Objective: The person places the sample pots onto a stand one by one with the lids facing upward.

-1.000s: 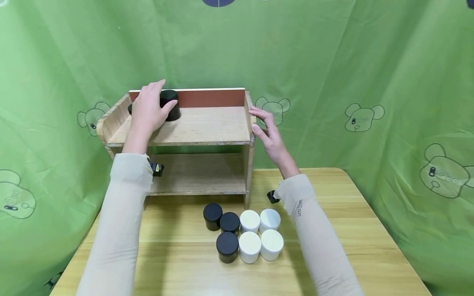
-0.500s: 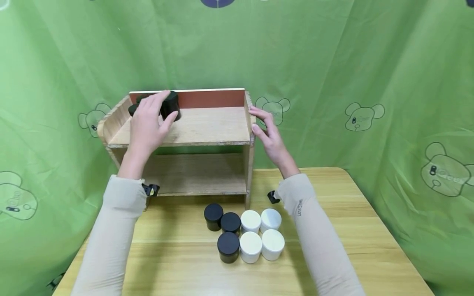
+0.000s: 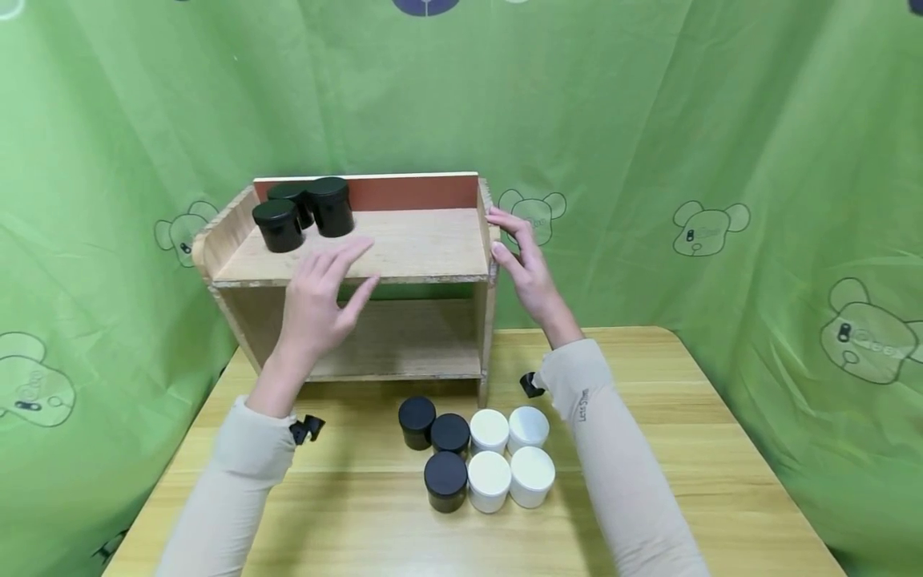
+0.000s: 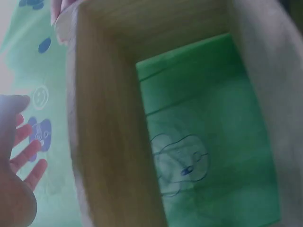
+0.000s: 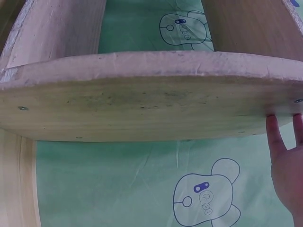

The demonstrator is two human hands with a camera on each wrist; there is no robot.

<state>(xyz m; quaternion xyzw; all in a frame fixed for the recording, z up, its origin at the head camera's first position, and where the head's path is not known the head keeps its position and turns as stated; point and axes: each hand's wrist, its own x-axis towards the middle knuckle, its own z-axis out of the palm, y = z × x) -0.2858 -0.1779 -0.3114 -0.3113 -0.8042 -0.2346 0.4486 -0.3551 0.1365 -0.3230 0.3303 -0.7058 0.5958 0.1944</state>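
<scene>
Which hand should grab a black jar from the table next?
Probably the left hand: it's empty, and those black jars sit left of the white ones; the right hand touches the shelf.

Small dark lettering is borne by the right sleeve [image 3: 613, 461], just behind the right hand [image 3: 530, 272]; "Lets" can be read, the next word only as far as its S. Pale lettering is printed on a bear head [image 3: 865, 340] on the green curtain [image 3: 613, 120], well right of that hand, too faint to be read surely.
</scene>
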